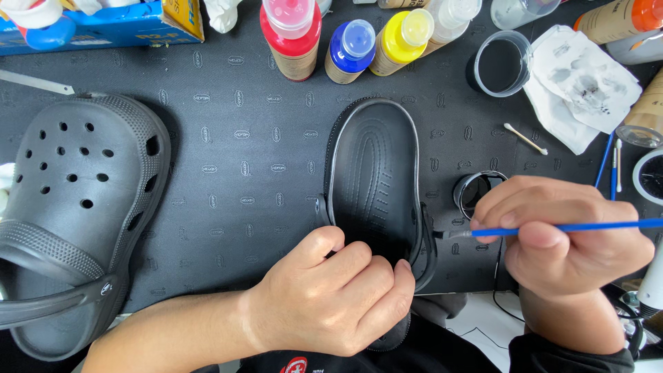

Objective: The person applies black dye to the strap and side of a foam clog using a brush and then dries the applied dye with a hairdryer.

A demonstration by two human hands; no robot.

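Observation:
A black clog (373, 173) lies sole-up in the middle of the dark mat. My left hand (338, 300) grips its heel end, fingers curled over the edge. A thin blue paintbrush (587, 226) is pinched in my right hand (563, 242), and its tip touches the clog's right rim next to the strap. A small round jar (478, 190) of dark paint sits just above my right hand.
A second grey clog (72, 214) rests upright at the left. Red (291, 34), blue (349, 50) and yellow (400, 38) paint bottles stand at the back. A cup of black paint (501, 63), stained tissues (577, 83), a cotton swab (525, 138) and spare brushes (609, 162) lie at right.

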